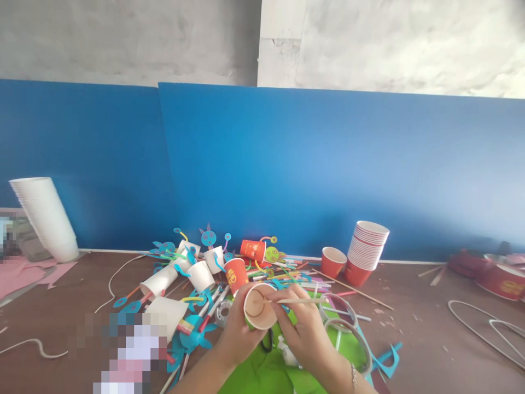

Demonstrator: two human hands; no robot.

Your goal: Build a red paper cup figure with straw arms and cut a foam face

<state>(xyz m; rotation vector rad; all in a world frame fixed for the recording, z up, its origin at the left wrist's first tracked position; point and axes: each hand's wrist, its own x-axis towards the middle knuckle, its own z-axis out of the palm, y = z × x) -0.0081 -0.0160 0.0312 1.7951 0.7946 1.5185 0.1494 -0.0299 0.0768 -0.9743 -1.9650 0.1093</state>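
A blue board (328,164) backs the bench (418,339) in the head view. Your left hand (235,331) curls its fingers (240,305) round a cup (257,305) above green paper (254,375), mouth toward you, likely for access; your right hand (302,323) pinches a stick (309,300).

A smooth blue panel (328,164) stands along the back edge of the brown table (414,339), with a rough grey concrete wall (123,44) above it. Toward the left of that edge rises a tall stack of nested white paper cups (45,219), near pale pink paper sheets (16,279). A thin white cord (49,357) winds nearby. Right of the middle, close to the back edge, a single red paper cup (333,265) sits just beside a red-and-white paper cup stack (368,251). Farther right along the edge are thin wooden sticks (438,275) and a wide red paper bowl (500,282).
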